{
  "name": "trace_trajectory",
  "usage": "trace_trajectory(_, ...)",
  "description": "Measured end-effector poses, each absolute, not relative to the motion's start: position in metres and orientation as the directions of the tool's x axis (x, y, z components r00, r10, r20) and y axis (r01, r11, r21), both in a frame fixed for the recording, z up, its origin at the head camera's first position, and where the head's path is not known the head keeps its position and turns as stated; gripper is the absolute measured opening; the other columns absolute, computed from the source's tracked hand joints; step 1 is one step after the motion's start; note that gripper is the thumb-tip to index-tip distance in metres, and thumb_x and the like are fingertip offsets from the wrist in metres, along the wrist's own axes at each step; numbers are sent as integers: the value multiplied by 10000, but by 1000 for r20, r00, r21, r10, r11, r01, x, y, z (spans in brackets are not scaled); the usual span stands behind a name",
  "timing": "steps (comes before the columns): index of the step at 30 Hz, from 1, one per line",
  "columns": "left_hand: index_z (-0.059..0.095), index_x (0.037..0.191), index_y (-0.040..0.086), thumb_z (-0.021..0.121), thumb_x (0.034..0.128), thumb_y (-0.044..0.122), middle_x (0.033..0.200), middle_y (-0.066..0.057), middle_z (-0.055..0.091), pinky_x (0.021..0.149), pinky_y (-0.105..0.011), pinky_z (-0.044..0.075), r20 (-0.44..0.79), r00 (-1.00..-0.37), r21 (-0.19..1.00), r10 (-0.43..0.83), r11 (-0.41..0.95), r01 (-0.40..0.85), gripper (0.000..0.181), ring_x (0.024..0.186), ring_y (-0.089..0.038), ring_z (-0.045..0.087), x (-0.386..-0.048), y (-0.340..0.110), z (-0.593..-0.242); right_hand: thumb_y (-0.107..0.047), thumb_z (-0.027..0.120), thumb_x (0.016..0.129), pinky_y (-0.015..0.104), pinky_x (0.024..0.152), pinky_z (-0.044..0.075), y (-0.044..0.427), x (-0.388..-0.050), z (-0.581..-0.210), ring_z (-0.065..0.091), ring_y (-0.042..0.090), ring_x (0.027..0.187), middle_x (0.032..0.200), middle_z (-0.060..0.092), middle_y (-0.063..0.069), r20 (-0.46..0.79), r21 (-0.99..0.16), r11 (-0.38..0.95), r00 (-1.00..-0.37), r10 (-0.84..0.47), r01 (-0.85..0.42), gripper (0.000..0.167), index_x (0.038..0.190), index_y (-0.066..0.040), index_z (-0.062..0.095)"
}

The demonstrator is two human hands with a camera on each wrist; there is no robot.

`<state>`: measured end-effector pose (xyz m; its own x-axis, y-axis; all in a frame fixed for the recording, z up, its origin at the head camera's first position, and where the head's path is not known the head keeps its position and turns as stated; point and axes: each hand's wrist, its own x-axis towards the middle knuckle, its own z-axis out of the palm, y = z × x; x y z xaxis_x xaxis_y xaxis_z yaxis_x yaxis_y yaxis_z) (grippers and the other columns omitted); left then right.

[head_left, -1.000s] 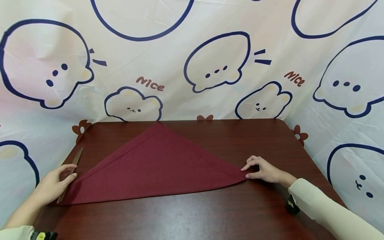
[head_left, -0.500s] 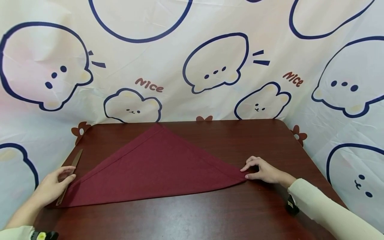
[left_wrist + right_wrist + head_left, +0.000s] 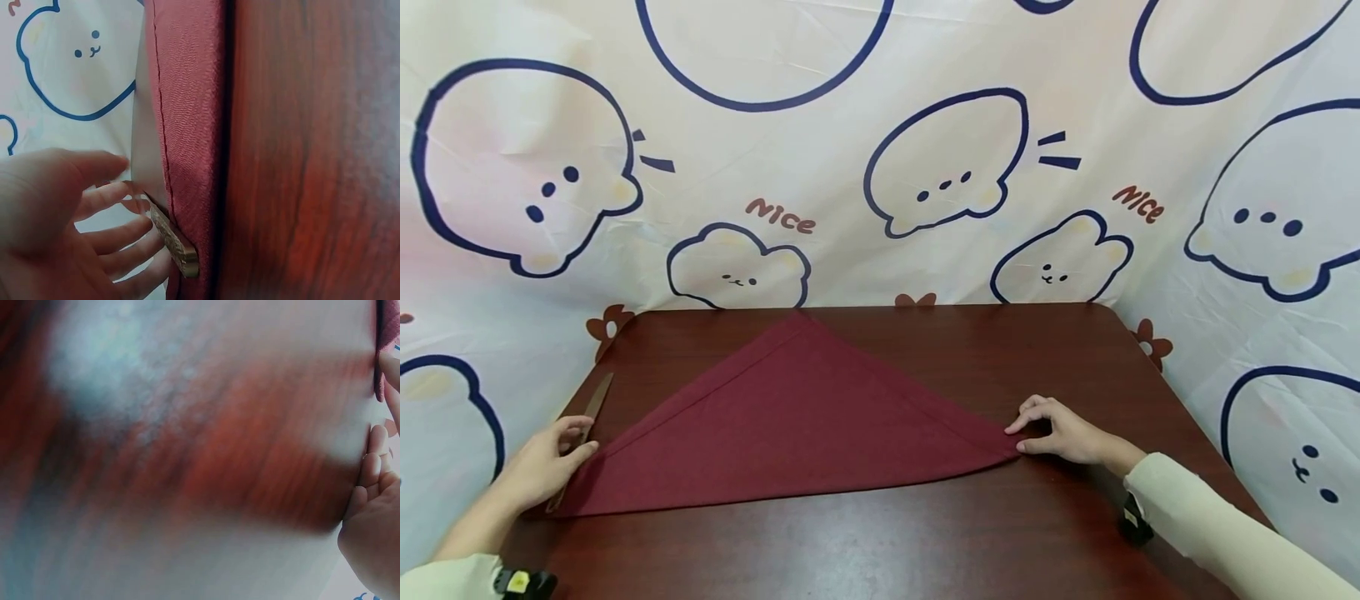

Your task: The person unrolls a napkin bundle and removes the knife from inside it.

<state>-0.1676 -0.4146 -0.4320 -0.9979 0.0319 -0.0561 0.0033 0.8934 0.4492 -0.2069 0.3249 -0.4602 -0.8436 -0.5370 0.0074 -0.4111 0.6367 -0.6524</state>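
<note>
A dark red cloth (image 3: pixel 790 425), shaped as a triangle, lies over the table with its peak at the far edge. Along its left corner is a metal knife (image 3: pixel 597 398), whose patterned handle (image 3: pixel 175 240) shows in the left wrist view. My left hand (image 3: pixel 542 467) rests over the knife with loosely bent, spread fingers. I see nothing between thumb and forefinger; whether the other fingertips touch the handle is hidden. At the opposite corner my right hand (image 3: pixel 1067 429) pinches the cloth between thumb and fingers. In the right wrist view that hand (image 3: pixel 375 512) is partly cut off.
The brown wooden table (image 3: pixel 850 550) has a straight far edge with rounded corners. Behind it and along both sides hangs a pale curtain (image 3: pixel 835 158) printed with blue-outlined cartoon shapes. A black strap device (image 3: pixel 527 582) sits on the left wrist.
The head view has shifted slightly. Both hands, the cloth and the knife keep nearly the same places relative to one another.
</note>
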Motion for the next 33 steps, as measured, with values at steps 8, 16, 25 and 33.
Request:
trace_trajectory(8, 334, 1373, -190, 636, 929, -10, 1231, -535, 430, 837, -665, 508, -68, -995, 467, 70, 884, 30, 566, 1085, -672, 519, -173, -415, -432, -247, 792, 876, 293, 920, 401, 326, -205, -461, 455, 6, 1043, 1096, 597, -1, 10, -665, 626, -843, -538, -407, 205, 1078, -211, 788)
trace_trajectory(16, 299, 1401, -167, 671, 833, -85, 1223, -526, 424, 811, -638, 515, -122, -988, 447, 92, 894, 28, 684, 1062, -657, 524, -178, -419, -430, -263, 793, 876, 304, 937, 391, 326, -205, -462, 444, 15, 1063, 1124, 587, 0, 2, -659, 638, -849, -528, -398, 206, 1079, -235, 784)
trace_trajectory(25, 309, 1398, -154, 656, 788, -114, 1205, -510, 435, 793, -587, 543, -132, -986, 431, 102, 902, 36, 703, 1057, -635, 566, -181, -424, -431, -273, 792, 878, 294, 936, 395, 325, -208, -462, 453, 26, 1061, 1122, 590, 4, 10, -666, 626, -845, -535, -404, 211, 1085, -237, 784)
trace_trajectory(33, 252, 1419, -174, 669, 786, -133, 1204, -552, 417, 793, -570, 564, -126, -987, 466, 104, 884, 34, 760, 1031, -627, 597, -181, -425, -431, -270, 790, 880, 290, 932, 397, 325, -208, -462, 460, 24, 1054, 1112, 596, 3, 20, -668, 618, -840, -543, -415, 211, 1087, -229, 785)
